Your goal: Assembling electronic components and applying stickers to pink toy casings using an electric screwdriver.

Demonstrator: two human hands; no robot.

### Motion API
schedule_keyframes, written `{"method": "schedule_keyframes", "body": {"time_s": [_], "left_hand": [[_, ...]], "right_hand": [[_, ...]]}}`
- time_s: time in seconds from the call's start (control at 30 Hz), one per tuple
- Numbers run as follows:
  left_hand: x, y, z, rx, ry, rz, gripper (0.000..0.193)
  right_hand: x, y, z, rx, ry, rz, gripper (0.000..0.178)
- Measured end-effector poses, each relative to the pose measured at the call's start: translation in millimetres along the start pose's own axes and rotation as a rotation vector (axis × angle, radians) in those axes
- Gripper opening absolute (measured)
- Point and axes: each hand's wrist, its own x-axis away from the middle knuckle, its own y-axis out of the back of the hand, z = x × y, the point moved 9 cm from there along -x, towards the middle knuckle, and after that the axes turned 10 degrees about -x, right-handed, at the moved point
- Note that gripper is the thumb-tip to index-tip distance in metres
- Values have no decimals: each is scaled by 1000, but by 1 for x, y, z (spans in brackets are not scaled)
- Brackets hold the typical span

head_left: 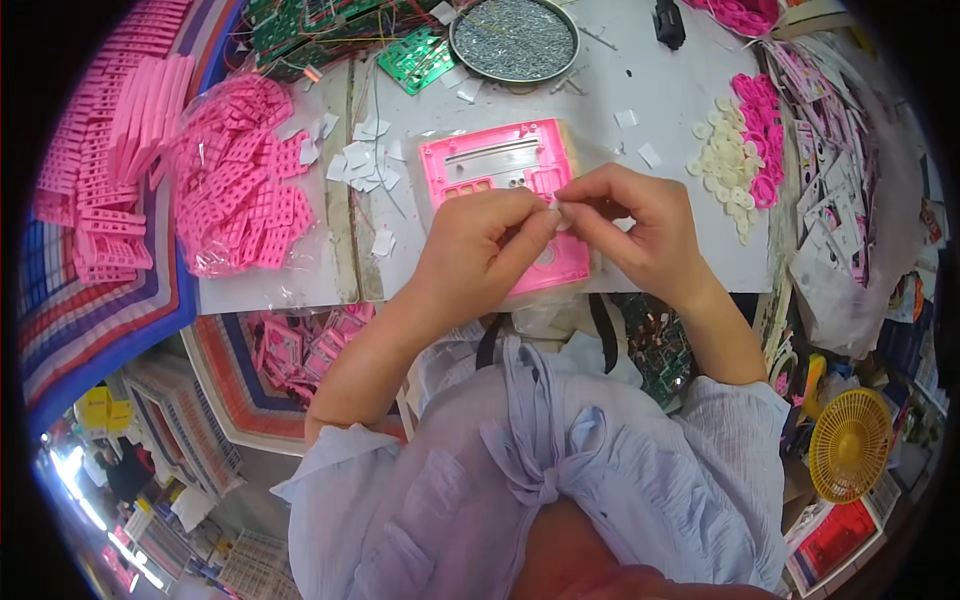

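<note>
A pink plastic casing [560, 262] lies on the table in front of me, with a silvery strip and square cut-outs in its upper part. Above its right half, my left hand [485, 235] and my right hand [640, 228] meet fingertip to fingertip. Thumbs and forefingers of both are pinched together on a small whitish piece [564, 216]. Its exact kind cannot be made out, since the fingertips cover most of it. My hands also hide the casing's middle and right edge.
Left of the casing are loose white paper pieces [362, 165] and a bag of pink plastic parts [240, 190]. A round tray of small metal bits [514, 42] and a green circuit board [415, 60] lie beyond. Cream discs [728, 170] and pink rings [764, 130] are to the right.
</note>
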Motion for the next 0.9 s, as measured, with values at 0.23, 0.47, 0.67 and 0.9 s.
{"method": "schedule_keyframes", "body": {"time_s": [0.23, 0.47, 0.67, 0.9], "left_hand": [[27, 9, -9, -714, -506, -309, 23], [26, 4, 1, -737, -478, -295, 27], [27, 5, 4, -711, -469, -318, 28], [27, 6, 3, -699, -478, -290, 28]], "right_hand": [[-5, -22, -9, 391, 212, 22, 13], [-8, -44, -18, 549, 323, 39, 18], [-3, -49, -16, 672, 263, -33, 19], [-4, -52, -20, 690, 221, -15, 19]]}}
